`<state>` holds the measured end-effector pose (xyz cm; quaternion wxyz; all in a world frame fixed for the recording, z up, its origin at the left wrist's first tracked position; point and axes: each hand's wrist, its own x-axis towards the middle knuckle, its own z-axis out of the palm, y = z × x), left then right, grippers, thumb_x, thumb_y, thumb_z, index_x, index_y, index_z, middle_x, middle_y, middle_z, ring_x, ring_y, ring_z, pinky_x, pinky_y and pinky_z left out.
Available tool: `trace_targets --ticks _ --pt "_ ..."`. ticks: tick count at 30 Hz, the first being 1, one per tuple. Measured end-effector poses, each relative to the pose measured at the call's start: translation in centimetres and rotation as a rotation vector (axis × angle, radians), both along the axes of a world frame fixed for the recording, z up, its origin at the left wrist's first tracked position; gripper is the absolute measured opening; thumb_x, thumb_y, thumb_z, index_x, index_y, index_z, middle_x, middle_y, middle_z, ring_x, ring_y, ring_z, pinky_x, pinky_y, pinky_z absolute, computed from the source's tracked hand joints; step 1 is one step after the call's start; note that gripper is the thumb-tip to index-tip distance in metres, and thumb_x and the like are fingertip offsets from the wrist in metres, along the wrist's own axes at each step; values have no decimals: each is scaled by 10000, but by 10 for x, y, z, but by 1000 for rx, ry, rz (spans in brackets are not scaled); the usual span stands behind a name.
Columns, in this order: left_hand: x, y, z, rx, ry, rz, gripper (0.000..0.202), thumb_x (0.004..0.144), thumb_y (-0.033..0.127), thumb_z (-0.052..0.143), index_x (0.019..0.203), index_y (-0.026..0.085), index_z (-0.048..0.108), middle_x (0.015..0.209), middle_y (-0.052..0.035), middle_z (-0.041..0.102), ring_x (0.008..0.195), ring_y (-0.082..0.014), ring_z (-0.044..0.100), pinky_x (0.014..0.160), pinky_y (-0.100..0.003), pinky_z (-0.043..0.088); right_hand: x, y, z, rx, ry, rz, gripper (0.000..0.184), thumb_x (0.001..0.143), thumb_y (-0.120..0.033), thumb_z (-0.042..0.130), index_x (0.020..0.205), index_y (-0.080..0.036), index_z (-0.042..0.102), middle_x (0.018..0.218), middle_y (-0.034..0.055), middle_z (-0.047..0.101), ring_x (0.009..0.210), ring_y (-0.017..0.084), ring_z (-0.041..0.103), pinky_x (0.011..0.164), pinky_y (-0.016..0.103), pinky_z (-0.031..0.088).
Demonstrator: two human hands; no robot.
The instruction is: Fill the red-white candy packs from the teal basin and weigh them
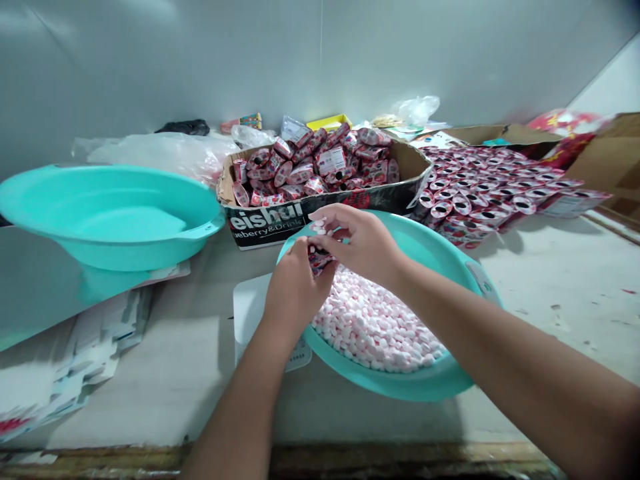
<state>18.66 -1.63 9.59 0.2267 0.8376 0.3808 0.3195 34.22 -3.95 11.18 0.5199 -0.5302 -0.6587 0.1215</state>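
My left hand (299, 283) is wrapped around a small printed candy box (320, 261), held over the left rim of a turquoise basin (390, 387). My right hand (360, 241) sits above the box's opening, its fingers curled around several white candies (319, 227). Some candies show between the fingers and at the box's mouth. Below both hands, the basin holds a wide heap of pale pink and white candies (375, 327). The lower part of the box is hidden by my left hand.
An open carton (265, 223) behind the basin holds many filled-looking boxes. Upright boxes with open tops (465, 193) crowd the right. Another turquoise basin (135, 250) stands left, near flat card pieces (100, 340). A white scale-like device (250, 307) lies partly under the candy basin.
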Motion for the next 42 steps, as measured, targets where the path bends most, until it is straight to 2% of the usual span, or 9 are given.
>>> trace_targets --ticks 8,17,20,23,26,30,36,42 --pt "2 0 3 -67 -1 3 246 880 245 697 1082 183 570 992 -62 697 935 -274 673 703 -317 483 -1 -3 6 -10 12 28 279 887 -284 673 1144 -176 689 950 49 701 833 135 661 741 229 538" --pt "3 -1 4 -99 -21 10 299 866 243 730 1124 196 586 1065 -55 698 999 -263 662 804 -348 508 4 -7 9 -4 95 127 341 1019 -416 498 1194 -161 640 939 70 695 837 141 660 777 266 524" --pt "3 -1 2 -78 -8 17 303 869 250 735 1128 199 587 1068 -52 693 1004 -261 653 806 -346 506 10 -7 14 4 78 67 320 1022 -361 462 1202 -164 638 964 68 698 801 131 644 758 264 513" --pt "3 -1 1 -62 -10 23 316 876 256 735 1152 204 590 1088 -49 687 1017 -259 645 827 -347 503 19 -8 22 -24 -98 -39 218 945 -246 527 1050 -156 695 968 67 707 847 149 631 742 255 479" --pt "1 -1 -1 -39 -25 -19 327 897 264 716 1191 205 584 1120 -56 678 1041 -258 637 853 -350 504 27 -9 27 -159 -252 -70 160 851 -162 579 919 -158 724 935 53 709 826 147 618 713 240 449" --pt "-1 0 -2 -14 -26 -38 328 897 252 717 1191 194 583 1124 -63 676 1034 -260 637 853 -355 511 28 -10 30 -350 -346 -65 222 768 -83 589 885 -178 751 876 19 711 776 129 612 689 227 429" --pt "-1 1 -4 14 -20 -61 351 900 235 711 1221 187 575 1164 -66 673 1073 -269 629 890 -378 518 16 -12 34 -425 -347 -15 197 775 -78 579 825 -178 742 815 -8 711 737 110 605 655 219 415" --pt "-2 0 -2 -30 -27 -89 352 916 234 683 1247 204 564 1208 -69 664 1086 -270 631 896 -382 515 16 -11 32 -371 -314 -5 159 817 -122 603 863 -176 746 884 14 714 770 112 606 674 215 427"
